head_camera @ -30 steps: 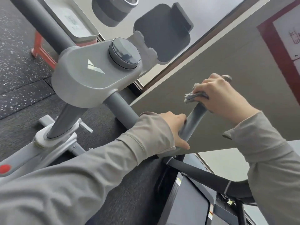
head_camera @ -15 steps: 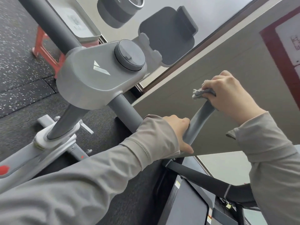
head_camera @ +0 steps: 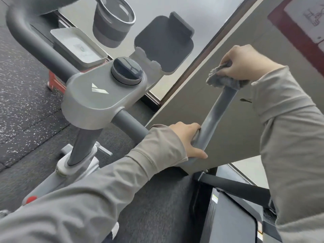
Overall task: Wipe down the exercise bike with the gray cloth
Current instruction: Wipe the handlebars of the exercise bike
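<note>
The exercise bike's grey console [head_camera: 103, 100], with a round dark dial on top, sits left of centre on a dark stem. Its right handlebar [head_camera: 215, 114] rises up and to the right. My left hand [head_camera: 188, 139] grips the bend at the bar's lower part. My right hand [head_camera: 245, 63] holds the gray cloth [head_camera: 222, 79] wrapped over the bar's top end, which the cloth and hand hide. The left handlebar [head_camera: 33, 42] curves off toward the upper left.
A phone holder [head_camera: 164, 42], a cup holder [head_camera: 114, 23] and a small tray [head_camera: 78, 46] stand behind the console. A beige wall [head_camera: 236, 128] lies close behind the right bar. A treadmill [head_camera: 233, 213] is at the lower right, speckled rubber floor [head_camera: 21, 95] at the left.
My right hand has slid the cloth up the bar to its top end. My left hand has kept its grip on the bend. The view has shifted, showing more of the holders.
</note>
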